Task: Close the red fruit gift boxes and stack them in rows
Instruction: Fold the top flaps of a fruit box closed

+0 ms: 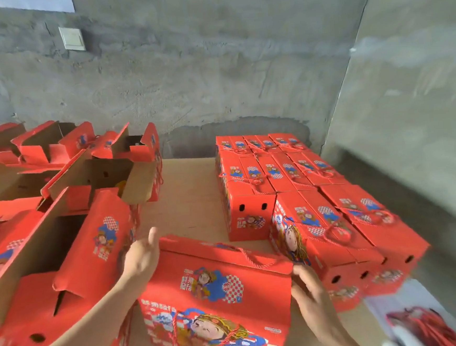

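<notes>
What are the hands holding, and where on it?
The middle red gift box, by its two ends: left hand flat against the left end, right hand on the right end.

a red box (217, 296) is between two hands at the near side of the brown cardboard sheet (190, 197). its lid is down and a red rope handle (255, 256) lies on top. the left hand (142, 254) lies flat on the box's left end, fingers straight, thumb up. the right hand (309, 289) touches the right end, just under the lid. shut boxes (289, 173) sit in neat rows by the sheet's right edge, touching each other. open boxes (63, 240) with flaps up crowd the left side. a grey wall (213, 64) stands behind.
</notes>
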Motion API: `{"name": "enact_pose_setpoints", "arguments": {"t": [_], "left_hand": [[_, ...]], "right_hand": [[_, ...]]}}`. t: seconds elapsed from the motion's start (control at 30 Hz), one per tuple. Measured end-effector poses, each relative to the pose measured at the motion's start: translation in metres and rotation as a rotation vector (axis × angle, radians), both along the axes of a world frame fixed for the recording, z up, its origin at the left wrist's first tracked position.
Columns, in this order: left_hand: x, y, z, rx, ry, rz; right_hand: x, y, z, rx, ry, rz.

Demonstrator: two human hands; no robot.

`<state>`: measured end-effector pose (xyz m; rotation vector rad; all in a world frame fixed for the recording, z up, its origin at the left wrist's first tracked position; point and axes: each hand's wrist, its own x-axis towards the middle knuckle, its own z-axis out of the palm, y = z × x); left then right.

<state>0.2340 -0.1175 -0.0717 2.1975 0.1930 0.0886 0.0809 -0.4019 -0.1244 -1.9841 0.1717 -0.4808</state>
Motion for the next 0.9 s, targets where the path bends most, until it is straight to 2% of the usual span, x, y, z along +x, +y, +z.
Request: {"name": "enact_pose_setpoints", "arguments": {"t": [0.13, 0.23, 0.3, 0.4, 0.53, 0.67, 0.73, 0.8, 0.9], "left_hand": [[-0.022, 0.014, -0.001, -0.491, 0.077, 0.172], [-0.047, 0.03, -0.002, -0.886, 0.178, 0.061], [-0.063, 0.044, -0.011, -0.936, 0.215, -0.058], [-0.083, 0.057, -0.026, -0.867, 0.173, -0.095], [-0.106, 0.054, -0.035, -0.747, 0.026, 0.009], [-0.135, 0.058, -0.034, -0.623, -0.057, -0.047], [-0.153, 0.059, -0.032, -0.531, -0.05, -0.102], [-0.166, 0.061, -0.03, -0.385, -0.046, -0.208], [-0.166, 0.067, -0.01, -0.068, -0.016, -0.387]], "right_hand": [[0.001, 0.007, 0.032, 0.131, 0.179, 0.193], [0.0, 0.01, 0.038, 0.183, 0.233, 0.252], [-0.003, 0.019, 0.031, 0.14, 0.23, 0.219], [-0.007, 0.035, 0.016, -0.005, 0.223, 0.176], [-0.003, 0.037, 0.021, 0.016, 0.305, 0.173], [0.012, 0.035, 0.033, -0.072, 0.361, 0.18], [0.023, 0.036, 0.047, -0.278, 0.419, 0.2], [0.033, 0.04, 0.059, -0.601, 0.51, 0.25], [0.042, 0.055, 0.066, -0.931, 0.666, 0.364]]}}
